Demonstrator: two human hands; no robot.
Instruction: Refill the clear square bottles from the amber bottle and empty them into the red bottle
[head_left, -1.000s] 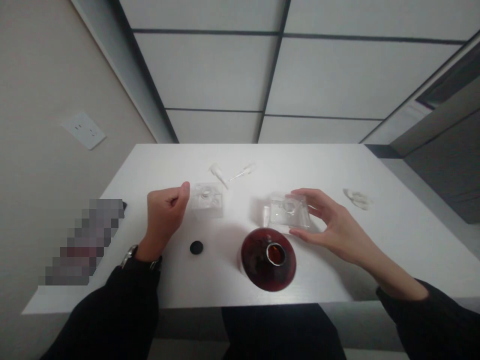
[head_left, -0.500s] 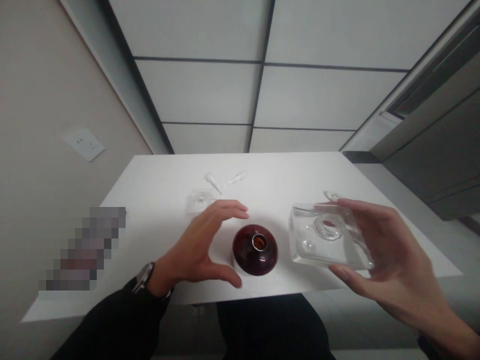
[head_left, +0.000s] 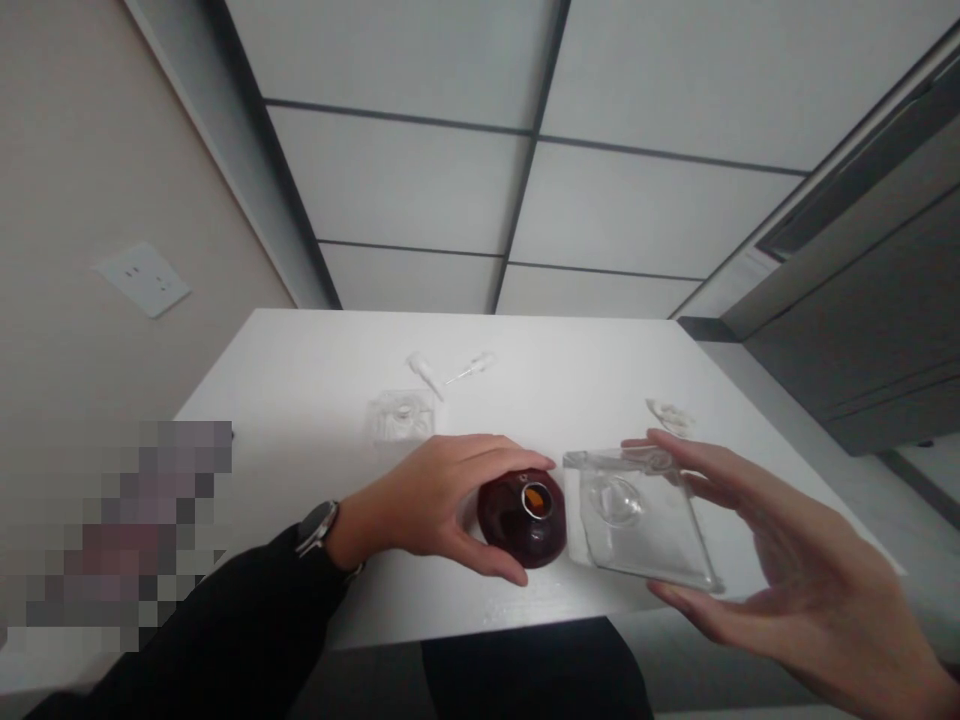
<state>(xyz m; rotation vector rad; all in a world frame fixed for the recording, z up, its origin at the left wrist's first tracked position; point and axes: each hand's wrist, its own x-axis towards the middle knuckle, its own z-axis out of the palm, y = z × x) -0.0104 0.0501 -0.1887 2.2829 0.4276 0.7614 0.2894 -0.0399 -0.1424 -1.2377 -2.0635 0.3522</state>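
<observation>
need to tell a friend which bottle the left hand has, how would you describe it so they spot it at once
On the white table, near its front edge, the left hand grips a round bottle. It sits beside the clear square bottle in the right hand; it alone is dark red, with an open metal-rimmed neck.

Dim, flat indoor light, soft shadows, wide-angle edge distortion, slight blur, pixelated patch left.
</observation>
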